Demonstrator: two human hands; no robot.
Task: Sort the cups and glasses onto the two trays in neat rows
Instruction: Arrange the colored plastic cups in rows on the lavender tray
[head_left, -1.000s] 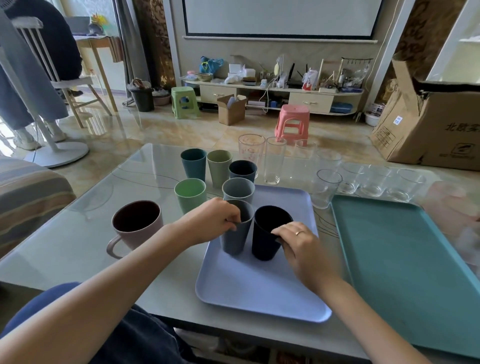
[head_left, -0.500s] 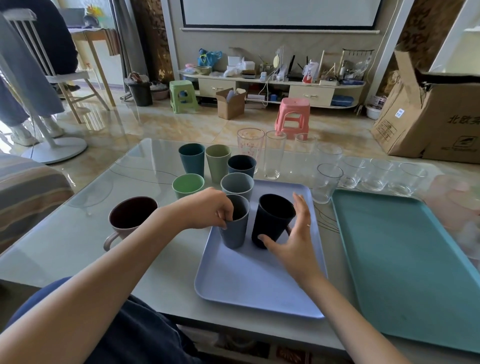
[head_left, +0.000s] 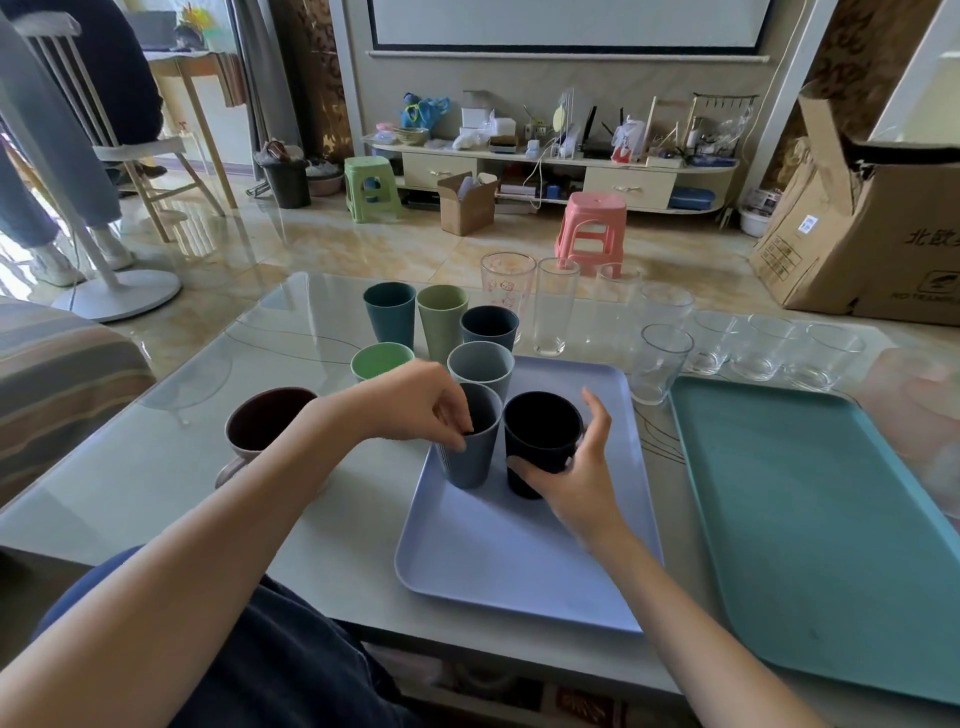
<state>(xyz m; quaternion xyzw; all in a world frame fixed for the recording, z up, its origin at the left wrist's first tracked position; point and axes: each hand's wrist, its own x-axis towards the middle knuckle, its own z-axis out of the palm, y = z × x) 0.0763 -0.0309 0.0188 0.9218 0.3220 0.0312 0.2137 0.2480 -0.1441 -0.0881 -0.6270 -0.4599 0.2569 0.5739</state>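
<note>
A lavender tray (head_left: 519, 571) lies on the glass table in front of me. On it stand a grey-blue ribbed cup (head_left: 470, 462), a black cup (head_left: 540, 431) and, at the far left corner, a light grey cup (head_left: 480, 364). My left hand (head_left: 415, 405) pinches the rim of the grey-blue cup. My right hand (head_left: 576, 478) wraps round the black cup, thumb in front and fingers on its right side. To the right lies a teal tray (head_left: 805, 519) with nothing on it.
Behind the lavender tray stand a teal cup (head_left: 389, 312), an olive cup (head_left: 441, 317), a dark blue cup (head_left: 488, 327) and a green cup (head_left: 382, 361). A pink mug (head_left: 265, 431) sits at the left. Tall glasses (head_left: 556, 306) and short glasses (head_left: 763, 348) line the far edge.
My right hand left the black cup's rim, spread beside it, and now wraps its side. My left hand keeps its pinch on the grey-blue cup.
</note>
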